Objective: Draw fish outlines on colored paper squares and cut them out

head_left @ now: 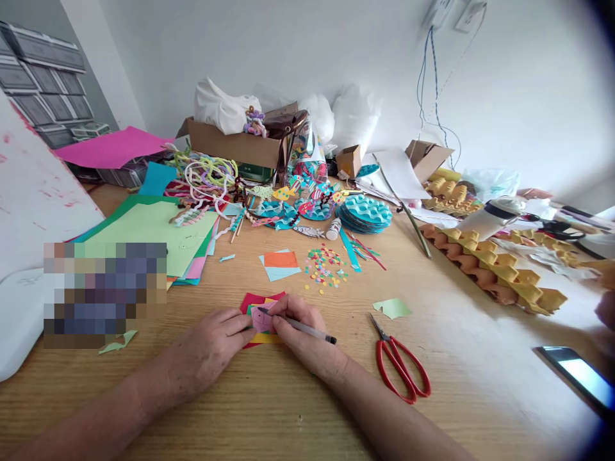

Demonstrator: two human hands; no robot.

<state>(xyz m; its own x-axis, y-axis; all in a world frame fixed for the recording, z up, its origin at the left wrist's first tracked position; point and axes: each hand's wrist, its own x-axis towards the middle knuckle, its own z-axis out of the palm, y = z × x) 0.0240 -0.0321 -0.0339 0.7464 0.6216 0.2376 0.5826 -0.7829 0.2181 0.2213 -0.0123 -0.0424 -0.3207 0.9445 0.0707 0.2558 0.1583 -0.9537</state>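
The right hand holds a pen, tip at the pink paper piece, which bears dark drawn lines and lies on stacked coloured papers in front of the person. The left hand lies with fingers close together at the stack's left edge; whether it pinches the paper cannot be told. Bare wood separates the right forearm from the red-handled scissors, blades pointing away. Beyond the hands lie an orange slip and confetti. Large paper sheets bound the left side; egg cartons bound the right. Surface: wood-grain table. Behind it: pale wall.
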